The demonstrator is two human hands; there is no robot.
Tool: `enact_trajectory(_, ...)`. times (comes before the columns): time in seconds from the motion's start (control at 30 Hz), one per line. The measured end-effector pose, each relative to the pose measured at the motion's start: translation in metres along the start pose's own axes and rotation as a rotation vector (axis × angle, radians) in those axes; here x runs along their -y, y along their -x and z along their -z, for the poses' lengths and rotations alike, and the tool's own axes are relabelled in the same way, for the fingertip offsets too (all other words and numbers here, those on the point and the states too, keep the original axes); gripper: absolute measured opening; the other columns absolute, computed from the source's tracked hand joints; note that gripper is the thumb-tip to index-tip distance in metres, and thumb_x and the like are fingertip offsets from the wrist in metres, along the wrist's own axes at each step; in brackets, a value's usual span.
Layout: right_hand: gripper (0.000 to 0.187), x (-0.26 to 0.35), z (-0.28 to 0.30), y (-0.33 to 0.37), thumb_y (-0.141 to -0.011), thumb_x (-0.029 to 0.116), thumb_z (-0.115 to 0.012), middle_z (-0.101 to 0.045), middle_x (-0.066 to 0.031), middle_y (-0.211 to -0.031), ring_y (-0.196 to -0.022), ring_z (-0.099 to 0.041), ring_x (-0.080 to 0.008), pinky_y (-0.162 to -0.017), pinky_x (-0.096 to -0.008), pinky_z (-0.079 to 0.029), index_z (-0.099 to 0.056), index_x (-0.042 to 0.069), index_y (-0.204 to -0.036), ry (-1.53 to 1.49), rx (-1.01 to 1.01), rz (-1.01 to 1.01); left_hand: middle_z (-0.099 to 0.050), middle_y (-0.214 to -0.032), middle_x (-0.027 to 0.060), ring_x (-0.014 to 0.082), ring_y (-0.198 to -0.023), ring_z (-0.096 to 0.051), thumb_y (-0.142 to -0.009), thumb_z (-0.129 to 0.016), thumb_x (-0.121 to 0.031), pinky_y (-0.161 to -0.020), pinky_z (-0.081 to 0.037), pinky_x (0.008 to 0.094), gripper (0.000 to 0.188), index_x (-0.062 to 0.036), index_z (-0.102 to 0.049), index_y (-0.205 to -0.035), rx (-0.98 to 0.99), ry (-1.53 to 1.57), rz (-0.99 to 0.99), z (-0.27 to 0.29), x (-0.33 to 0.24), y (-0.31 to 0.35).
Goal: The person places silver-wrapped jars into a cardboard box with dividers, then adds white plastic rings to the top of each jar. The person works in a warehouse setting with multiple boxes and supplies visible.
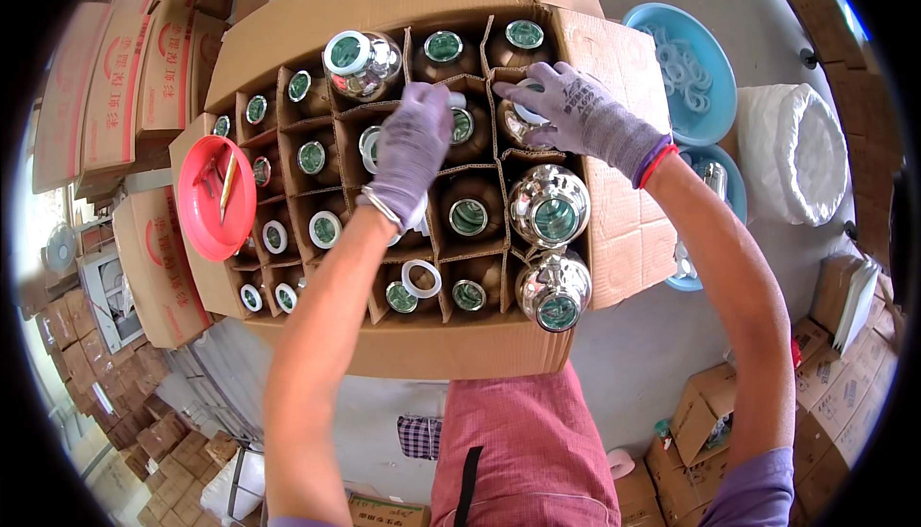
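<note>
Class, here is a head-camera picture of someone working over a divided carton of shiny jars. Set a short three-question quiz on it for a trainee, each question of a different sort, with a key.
1. True or false: both hands wear grey gloves.
2. Which colour is the shallow dish on the carton's left edge? A blue, B red, C white
3. Fill in: the right hand rests on a white ____.

Key:
1. True; the left hand is gloved too.
2. B; the red dish lies on the carton.
3. Ring, atop a jar.
</note>
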State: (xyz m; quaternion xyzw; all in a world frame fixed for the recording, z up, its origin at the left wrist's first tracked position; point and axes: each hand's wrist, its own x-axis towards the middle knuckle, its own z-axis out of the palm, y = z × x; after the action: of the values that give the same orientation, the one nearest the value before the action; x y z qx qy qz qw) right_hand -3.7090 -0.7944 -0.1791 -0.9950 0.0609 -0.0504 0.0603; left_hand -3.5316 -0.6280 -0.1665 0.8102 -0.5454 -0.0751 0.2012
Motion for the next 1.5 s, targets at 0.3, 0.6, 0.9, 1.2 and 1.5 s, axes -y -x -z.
enact_trajectory(0.3,0.067,0.011,0.02,-0.017,-0.071,0.029,-0.08,-0.055,-0.0135,-0.104,-0.096,-0.06,-0.0335,-0.082,-0.0438,-0.051,-0.052,0.015,-0.13,-0.24,0.069,-0.224,-0.058,-0.123,0.0105,0.0269,-0.111,-0.053,-0.082,-0.064,-0.023,-0.103,-0.036,0.0425,0.024,-0.0087,-0.067,-0.101,0.038,-0.547,-0.158,-0.019,0.002,0.033)
enact_trajectory(0.6,0.043,0.024,-0.007,-0.008,-0.076,0.039,-0.071,-0.058,-0.0108,-0.103,-0.095,-0.06,-0.0313,-0.082,-0.0452,-0.048,-0.062,0.019,-0.113,-0.226,-0.182,-0.37,-0.047,-0.141,0.0171,0.0329,-0.132,-0.041,-0.092,-0.047,-0.021,-0.114,-0.018,0.0501,0.051,-0.0016,-0.043,-0.138,0.364,-0.846,-0.163,-0.007,-0.018,0.045)
enact_trajectory(0.9,0.05,0.024,-0.017,0.004,-0.077,0.022,-0.071,-0.054,-0.0116,-0.118,-0.111,-0.05,-0.0326,-0.095,-0.0419,-0.044,-0.058,0.014,-0.125,-0.343,-0.282,-0.116,-0.056,-0.126,0.0157,0.0314,-0.124,-0.046,-0.086,-0.053,-0.017,-0.111,-0.025,0.0478,0.043,-0.0001,-0.054,-0.125,0.19,-0.606,-0.21,-0.014,-0.018,0.062)
enact_trajectory(1.2,0.058,0.027,-0.02,0.011,-0.086,0.03,-0.065,-0.04,-0.0111,-0.143,-0.131,-0.037,-0.0351,-0.107,-0.0525,-0.032,-0.044,0.026,-0.14,-0.167,-0.167,-0.139,-0.065,-0.107,0.0182,0.0342,-0.098,-0.061,-0.09,-0.059,-0.013,-0.088,-0.048,0.0409,0.025,0.0009,-0.063,-0.11,-0.138,0.11,0.128,0.059,0.059,0.086)
enact_trajectory(1.5,0.034,0.05,0.022,-0.004,-0.083,0.026,-0.066,-0.054,-0.0112,-0.117,-0.115,-0.049,-0.03,-0.098,-0.0483,-0.041,-0.061,0.014,-0.114,-0.11,-0.117,-0.169,-0.065,-0.096,0.0154,0.0328,-0.089,-0.061,-0.086,-0.06,-0.012,-0.082,-0.049,0.0411,0.025,-0.0038,-0.064,-0.109,-0.144,0.148,0.071,0.045,0.089,0.078)
